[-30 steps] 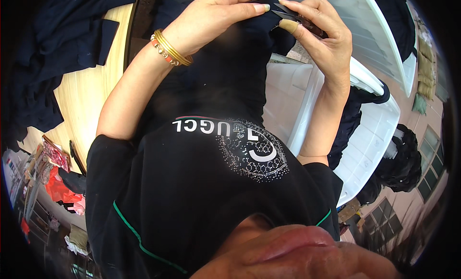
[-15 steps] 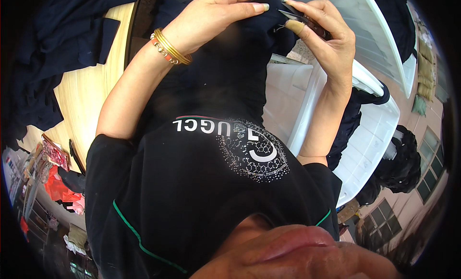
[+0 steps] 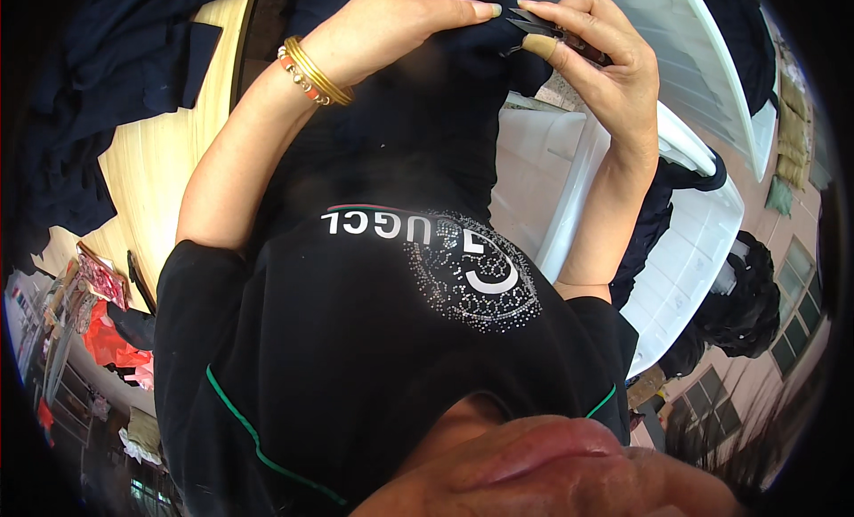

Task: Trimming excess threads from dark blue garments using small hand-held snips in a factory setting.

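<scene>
Left hand (image 3: 400, 20) pinches dark navy cloth (image 3: 445, 85), just beyond right edge of wooden table (image 3: 162, 165); right hand (image 3: 614, 65) grips thread snips (image 3: 532, 24), blades parted beside cloth. Trimming looks under way: dark wisp (image 3: 510, 52), likely thread, apparently uncut; finished share cannot be told.

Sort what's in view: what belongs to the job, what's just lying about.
Belongs:
- snips, in the right hand
- dark cloth, pinched by the left hand
- probably the similar dark pile on the table

Lying about, apparently:
- red plastic, far left
- black bundle, far right
</scene>
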Demonstrator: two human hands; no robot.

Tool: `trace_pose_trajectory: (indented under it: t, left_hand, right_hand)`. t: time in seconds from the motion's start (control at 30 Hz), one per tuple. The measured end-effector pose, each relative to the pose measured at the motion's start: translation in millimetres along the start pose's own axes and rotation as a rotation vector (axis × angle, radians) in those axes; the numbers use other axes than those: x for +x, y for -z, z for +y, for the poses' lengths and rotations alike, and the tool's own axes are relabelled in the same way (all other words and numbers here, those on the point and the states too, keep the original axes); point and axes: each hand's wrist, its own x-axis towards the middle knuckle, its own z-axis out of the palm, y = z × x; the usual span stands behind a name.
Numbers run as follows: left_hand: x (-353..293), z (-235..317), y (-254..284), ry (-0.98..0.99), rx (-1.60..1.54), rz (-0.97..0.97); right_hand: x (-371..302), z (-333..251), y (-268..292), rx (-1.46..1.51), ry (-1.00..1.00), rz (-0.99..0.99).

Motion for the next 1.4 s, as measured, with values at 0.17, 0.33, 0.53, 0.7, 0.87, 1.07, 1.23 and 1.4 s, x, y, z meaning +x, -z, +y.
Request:
trace_pose_trajectory:
  t: [0.17,0.33,0.53,0.7,0.87,1.07,1.23,1.4]
  left_hand:
    - [0,11,-7,0.434,-0.168,0.191]
    - [2,9,-12,0.401,-0.247,0.241]
    - [12,19,-25,0.210,0.304,0.268]
    - [-6,-13,7,0.328,0.278,0.319]
    - [-8,0,9,0.454,0.007,0.299]
    - [-8,3,5,0.504,-0.048,0.328]
    - [-8,4,6,0.472,-0.042,0.303]
    - [-6,4,-5,0.422,0.053,0.304]
  right_hand:
    - [0,-4,0,0.103,-0.122,-0.014]
    - [0,-1,1,0.065,-0.129,0.093]
    - [-23,63,8,0.189,-0.292,0.116]
    - [-18,63,15,0.307,-0.220,0.465]
    - [-13,76,14,0.129,-0.230,0.607]
    - [1,13,-2,0.123,-0.136,0.304]
    - [6,-4,-5,-0.067,-0.023,0.100]
    - [5,-1,-6,-0.073,-0.014,0.060]
